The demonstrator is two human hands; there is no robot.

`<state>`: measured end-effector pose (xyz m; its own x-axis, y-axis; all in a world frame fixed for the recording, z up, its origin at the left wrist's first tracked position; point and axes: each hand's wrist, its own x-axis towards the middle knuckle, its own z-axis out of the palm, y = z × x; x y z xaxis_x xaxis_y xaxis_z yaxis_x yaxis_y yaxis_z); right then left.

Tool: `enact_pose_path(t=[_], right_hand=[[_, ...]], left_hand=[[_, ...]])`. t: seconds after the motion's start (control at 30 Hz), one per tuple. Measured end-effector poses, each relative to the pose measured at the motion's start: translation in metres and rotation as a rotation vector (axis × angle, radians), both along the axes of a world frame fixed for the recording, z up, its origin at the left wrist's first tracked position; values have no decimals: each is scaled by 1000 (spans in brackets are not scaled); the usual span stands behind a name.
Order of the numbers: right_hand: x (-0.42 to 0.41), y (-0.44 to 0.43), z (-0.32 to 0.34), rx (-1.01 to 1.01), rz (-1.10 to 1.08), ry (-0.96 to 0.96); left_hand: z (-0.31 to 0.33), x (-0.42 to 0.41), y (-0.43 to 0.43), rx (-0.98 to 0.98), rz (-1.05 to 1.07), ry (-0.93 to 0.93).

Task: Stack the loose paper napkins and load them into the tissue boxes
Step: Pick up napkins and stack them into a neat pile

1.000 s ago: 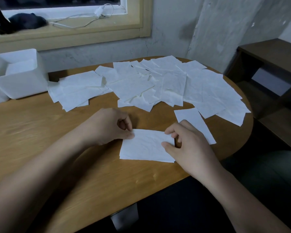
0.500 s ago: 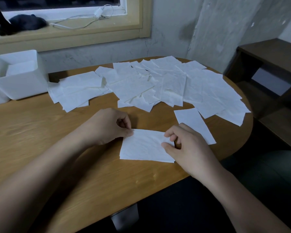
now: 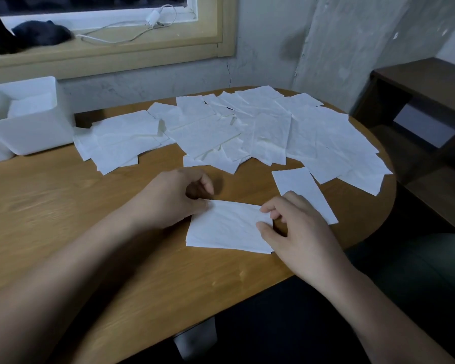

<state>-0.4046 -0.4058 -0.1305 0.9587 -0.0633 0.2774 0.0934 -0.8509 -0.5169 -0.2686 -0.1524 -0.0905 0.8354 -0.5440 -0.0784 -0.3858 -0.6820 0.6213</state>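
Squaring appears underway: the left hand (image 3: 176, 198) and right hand (image 3: 297, 227), fingers curled, pinch opposite ends of the napkin stack (image 3: 229, 227) on the table (image 3: 63, 206), likely aligning edges. Beyond lie the loose napkins (image 3: 260, 132); the tissue box (image 3: 37, 137) stands far left.

- Napkin stack (image 3: 229, 227): white, crinkled, lying flat, pinched at its ends by my left hand (image 3: 174, 198) and right hand (image 3: 297, 227).
- Single napkin (image 3: 304, 190): flat, just beyond my right hand.
- Loose napkins (image 3: 247, 132): overlapping spread, farther out.
- Tissue box (image 3: 29, 127): white, open-topped, far left.
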Motion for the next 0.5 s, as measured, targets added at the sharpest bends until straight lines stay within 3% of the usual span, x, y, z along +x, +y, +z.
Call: enact_pose_path(t=[0.23,0.5], right_hand=[[-14,-37,5,-191,-97,1],[-46,-56,12,-224,107,173]], left_hand=[[-4,2,1,-1,-51,-53],[-4,-4,-4,-21,-80,-84]])
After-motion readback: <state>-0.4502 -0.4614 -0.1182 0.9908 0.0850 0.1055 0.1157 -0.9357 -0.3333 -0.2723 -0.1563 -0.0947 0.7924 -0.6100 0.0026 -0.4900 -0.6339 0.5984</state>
